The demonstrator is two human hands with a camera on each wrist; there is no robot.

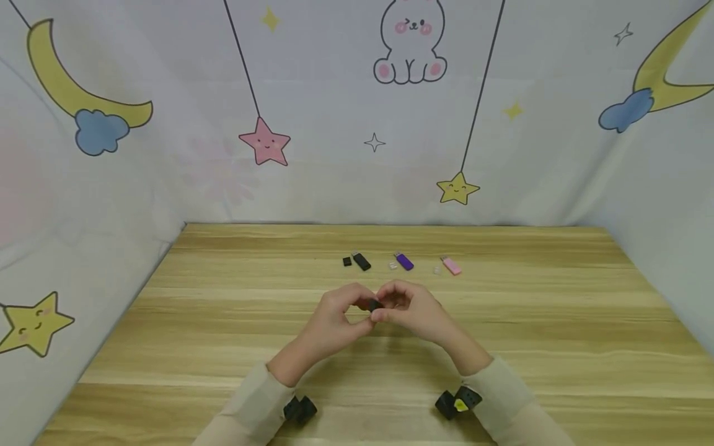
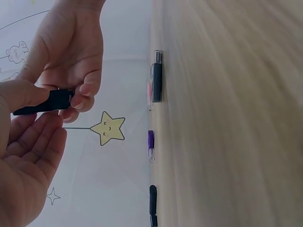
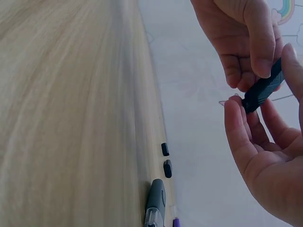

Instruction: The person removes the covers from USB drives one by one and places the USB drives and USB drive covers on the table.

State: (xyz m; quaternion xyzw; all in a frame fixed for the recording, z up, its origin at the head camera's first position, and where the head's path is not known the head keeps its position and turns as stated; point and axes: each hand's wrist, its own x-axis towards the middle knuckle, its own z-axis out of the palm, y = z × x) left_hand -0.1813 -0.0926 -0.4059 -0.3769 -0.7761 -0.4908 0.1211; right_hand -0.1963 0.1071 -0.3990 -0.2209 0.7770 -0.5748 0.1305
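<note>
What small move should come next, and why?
Probably a gentle pull of the right hand away from the left hand, to draw off any cap: both hold the black stick between them, and the purple stick and pink stick lie with their clear caps off beside them. Whether the held one is capped is hard to tell.

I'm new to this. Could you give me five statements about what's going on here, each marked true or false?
1. The left hand and right hand both grip one black USB stick. True.
2. The purple USB stick lies between the uncapped black one and the pink USB stick. True.
3. The pink USB stick wears its cap. False: a clear cap lies beside it.
4. The tabletop is plain white. False: it is wood-grained.
5. A pink star decorates the backdrop. True.
</note>
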